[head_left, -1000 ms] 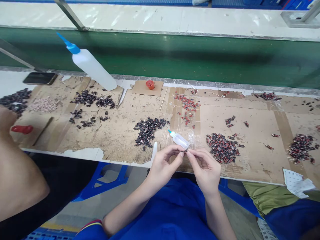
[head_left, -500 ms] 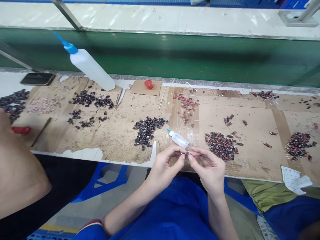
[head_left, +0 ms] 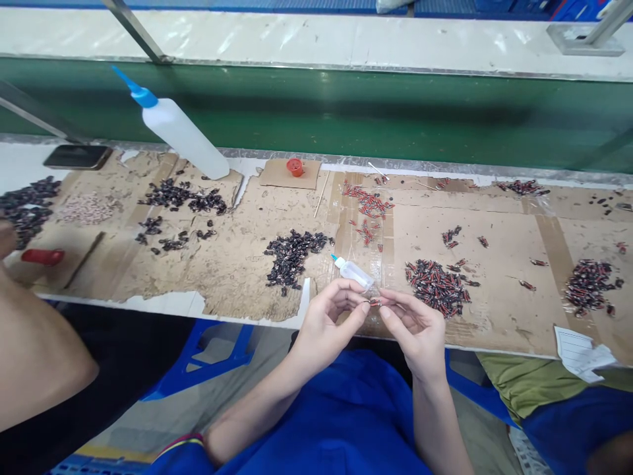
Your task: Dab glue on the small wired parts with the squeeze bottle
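Note:
A small red-and-black part (head_left: 374, 303) is held between my two hands, low over the front edge of the bench. My left hand (head_left: 332, 315) is closed, its thumb and finger at the part's left end. Closed on the right end, my right hand (head_left: 415, 326) pinches with thumb and forefinger. Just behind my fingers lies a small clear bottle (head_left: 356, 273) with a blue tip. A pile of red-and-black parts (head_left: 436, 287) sits right of my right hand, and a pile of black pieces (head_left: 291, 258) lies beyond my left.
Cardboard (head_left: 237, 264) covers the bench. A tall white bottle (head_left: 185, 135) stands back left, near a phone (head_left: 78, 157). A red cup (head_left: 295, 167) sits at the back. Another person's arm (head_left: 39, 343) reaches in at left, by a red object (head_left: 43, 256). Paper (head_left: 581, 353) overhangs the right front edge.
My left fingers have shifted slightly on the part, and more of its red side shows. The other person's arm at left has moved a little lower.

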`<state>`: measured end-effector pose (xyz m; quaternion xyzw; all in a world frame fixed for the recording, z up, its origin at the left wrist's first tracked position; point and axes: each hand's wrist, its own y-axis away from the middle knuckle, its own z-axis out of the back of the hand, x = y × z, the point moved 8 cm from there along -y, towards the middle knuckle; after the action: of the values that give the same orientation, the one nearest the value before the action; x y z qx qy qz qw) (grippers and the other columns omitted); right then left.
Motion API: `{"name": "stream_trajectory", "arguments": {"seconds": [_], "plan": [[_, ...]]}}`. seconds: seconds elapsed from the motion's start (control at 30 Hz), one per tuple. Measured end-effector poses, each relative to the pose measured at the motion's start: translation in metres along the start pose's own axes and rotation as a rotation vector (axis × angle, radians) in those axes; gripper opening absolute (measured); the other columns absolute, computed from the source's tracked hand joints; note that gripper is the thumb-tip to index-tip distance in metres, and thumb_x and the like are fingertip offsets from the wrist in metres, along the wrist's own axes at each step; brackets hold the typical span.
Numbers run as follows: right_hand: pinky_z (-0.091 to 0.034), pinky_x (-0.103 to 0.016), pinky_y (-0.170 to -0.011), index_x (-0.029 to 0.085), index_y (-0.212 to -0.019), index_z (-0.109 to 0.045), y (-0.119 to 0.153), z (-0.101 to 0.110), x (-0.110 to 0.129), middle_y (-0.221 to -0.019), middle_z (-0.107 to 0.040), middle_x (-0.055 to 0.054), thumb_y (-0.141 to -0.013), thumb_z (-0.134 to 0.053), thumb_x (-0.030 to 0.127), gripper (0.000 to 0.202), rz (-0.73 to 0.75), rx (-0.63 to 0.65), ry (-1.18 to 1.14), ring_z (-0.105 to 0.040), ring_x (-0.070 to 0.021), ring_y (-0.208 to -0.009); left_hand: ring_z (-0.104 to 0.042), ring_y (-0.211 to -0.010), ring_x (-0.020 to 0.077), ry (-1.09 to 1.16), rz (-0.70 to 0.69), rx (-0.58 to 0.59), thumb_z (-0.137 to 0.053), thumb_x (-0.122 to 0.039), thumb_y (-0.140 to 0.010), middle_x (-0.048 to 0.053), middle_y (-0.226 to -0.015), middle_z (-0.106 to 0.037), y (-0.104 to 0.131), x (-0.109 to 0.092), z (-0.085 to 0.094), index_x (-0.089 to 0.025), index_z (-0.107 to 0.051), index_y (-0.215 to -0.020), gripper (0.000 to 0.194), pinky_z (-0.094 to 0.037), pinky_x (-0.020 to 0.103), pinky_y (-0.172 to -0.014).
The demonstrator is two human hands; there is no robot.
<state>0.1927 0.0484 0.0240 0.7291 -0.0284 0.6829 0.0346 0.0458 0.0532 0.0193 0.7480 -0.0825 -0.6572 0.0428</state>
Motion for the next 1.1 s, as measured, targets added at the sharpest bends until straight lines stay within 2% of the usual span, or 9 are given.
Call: {"name": "stream_trajectory", "arguments": {"seconds": [0.13, 0.27, 0.4, 0.57, 0.67, 0.83, 1.0, 1.1], "plan": [[-0.063, -0.03, -0.07, 0.02, -0.094, -0.074, 0.002, -0.001, -0.001, -0.082, -0.077, -0.005, -0.072, -0.076, 0.024, 0.022, -0.015, -0.006, -0.054, -0.074, -0.019, -0.073, -0.067, -0.071, 0.0126, 0.014, -0.009, -0.013, -0.071, -0.027, -0.078, 0.002, -0.074, -0.069, 0.001, -0.001, 0.0, -0.017, -0.058, -0.091, 0.021, -0.054, 0.023, -0.071], [-0.063, -0.029, -0.069, 0.02, -0.094, -0.074, 0.004, -0.001, 0.001, -0.081, -0.076, -0.004, -0.071, -0.077, 0.02, 0.023, 0.031, -0.09, -0.041, -0.073, -0.017, -0.07, -0.07, -0.081, 0.0154, -0.027, -0.066, 0.002, -0.068, -0.026, -0.081, 0.006, -0.085, -0.072, 0.002, -0.005, -0.002, -0.016, -0.061, -0.095, 0.019, -0.056, 0.025, -0.079], [-0.062, -0.031, -0.067, 0.02, -0.095, -0.072, 0.008, -0.001, 0.01, -0.08, -0.075, -0.005, -0.073, -0.075, 0.019, 0.022, 0.146, -0.132, 0.051, -0.071, -0.0167, -0.069, -0.071, -0.085, 0.0175, -0.15, -0.147, 0.032, -0.062, -0.027, -0.086, 0.007, -0.089, -0.074, 0.004, -0.008, -0.003, -0.016, -0.066, -0.095, 0.014, -0.057, 0.027, -0.08], [-0.06, -0.036, -0.068, 0.023, -0.105, -0.069, 0.013, -0.004, 0.02, -0.078, -0.074, -0.004, -0.076, -0.072, 0.015, 0.031, 0.336, -0.093, 0.184, -0.068, -0.0184, -0.072, -0.071, -0.082, 0.0176, -0.286, -0.253, -0.001, -0.058, -0.025, -0.088, 0.006, -0.087, -0.075, 0.007, -0.016, 0.0, -0.018, -0.069, -0.089, 0.013, -0.057, 0.027, -0.079], [-0.058, -0.038, -0.069, 0.026, -0.11, -0.067, 0.017, -0.004, 0.024, -0.077, -0.075, -0.003, -0.076, -0.072, 0.011, 0.038, 0.438, -0.099, 0.258, -0.068, -0.0196, -0.073, -0.07, -0.084, 0.0177, -0.302, -0.322, 0.009, -0.056, -0.023, -0.09, 0.006, -0.088, -0.075, 0.009, -0.024, -0.002, -0.02, -0.069, -0.086, 0.014, -0.056, 0.028, -0.081], [-0.056, -0.034, -0.063, 0.03, -0.113, -0.064, 0.019, -0.006, 0.033, -0.074, -0.075, 0.0, -0.074, -0.07, 0.006, 0.047, 0.552, -0.054, 0.273, -0.067, -0.0182, -0.069, -0.069, -0.083, 0.0169, -0.272, -0.413, 0.021, -0.056, -0.018, -0.09, 0.006, -0.085, -0.074, 0.012, -0.03, -0.004, -0.019, -0.069, -0.085, 0.013, -0.055, 0.027, -0.078], [-0.054, -0.028, -0.058, 0.028, -0.101, -0.067, 0.016, -0.007, 0.033, -0.071, -0.072, 0.001, -0.07, -0.071, 0.003, 0.04, 0.516, -0.064, 0.172, -0.065, -0.0151, -0.064, -0.068, -0.076, 0.016, -0.26, -0.422, 0.029, -0.058, -0.016, -0.088, 0.005, -0.079, -0.073, 0.012, -0.032, -0.005, -0.018, -0.07, -0.083, 0.013, -0.055, 0.026, -0.072], [-0.055, -0.025, -0.059, 0.026, -0.093, -0.069, 0.013, -0.004, 0.022, -0.069, -0.071, 0.002, -0.07, -0.072, 0.005, 0.031, 0.366, -0.153, 0.066, -0.066, -0.0133, -0.062, -0.068, -0.074, 0.016, -0.306, -0.407, 0.007, -0.059, -0.016, -0.087, 0.005, -0.079, -0.074, 0.01, -0.032, -0.005, -0.018, -0.071, -0.084, 0.013, -0.055, 0.026, -0.07]]}}
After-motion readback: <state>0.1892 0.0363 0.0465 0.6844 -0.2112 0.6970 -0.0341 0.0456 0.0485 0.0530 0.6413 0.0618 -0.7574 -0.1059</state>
